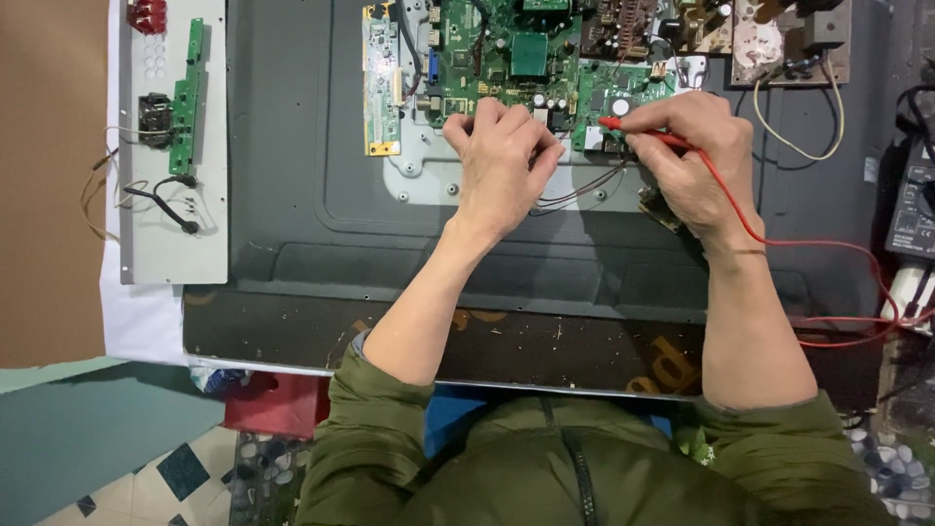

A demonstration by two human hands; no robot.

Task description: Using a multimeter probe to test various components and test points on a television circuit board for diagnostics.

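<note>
Item: large dark rear panel [292, 195] of a flat screen set, lying face down on the bench, serving as tray to the parts fixed on it. Contents, far centre: pale metal mounting plate [419, 175] carrying a green main circuit board [506, 58]; a narrow green and yellow board [382, 83] just left of it; brown boards with coils and capacitors [682, 24] to the far right. Left hand [502, 161]: fingers curled down, knuckles up, fingertips resting at the near edge of the main board; whether it grips anything cannot be told. Right hand [696, 161]: pinched shut around a red test probe [638, 131], tip touching the board just right of the left hand. Red lead [779, 244] runs from the probe across the wrist to a dark meter [911, 209] at the right edge. Separate item, far left: grey strip panel [175, 234] holding a slim green board [187, 97] and loose black wires [166, 205].
</note>
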